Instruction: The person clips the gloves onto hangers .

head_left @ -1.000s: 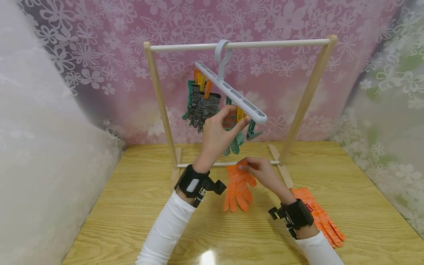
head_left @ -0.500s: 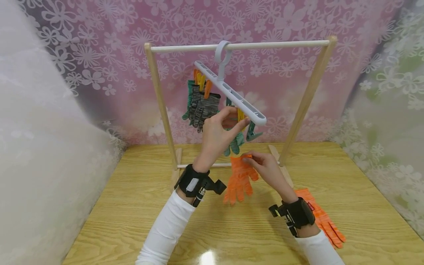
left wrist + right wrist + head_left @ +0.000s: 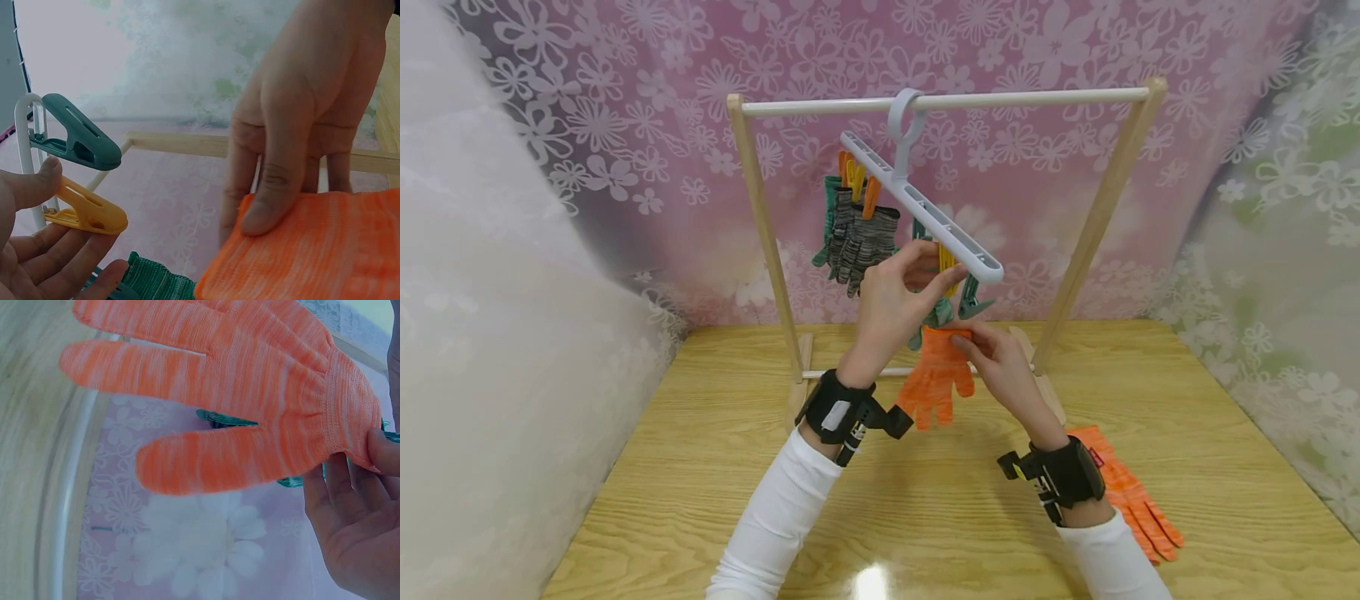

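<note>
My left hand pinches a yellow clothespin near the front end of the grey-white hanger. A dark green clothespin hangs beside it, at the hanger's tip. By its cuff, my right hand holds an orange knit glove, fingers down, just below the yellow clothespin. In the right wrist view the thumb lies on one side of the cuff and the fingers behind it. Partly behind my left hand hangs a green glove. Grey-black gloves hang from orange and yellow clothespins at the hanger's back end.
The hanger hooks over the white rail of a wooden rack. A second orange glove lies on the wooden table to the right, partly under my right wrist. Flowered curtains stand behind and to both sides.
My right hand has lifted the orange glove up toward the yellow clothespin. My left hand stays in place on the clothespin.
</note>
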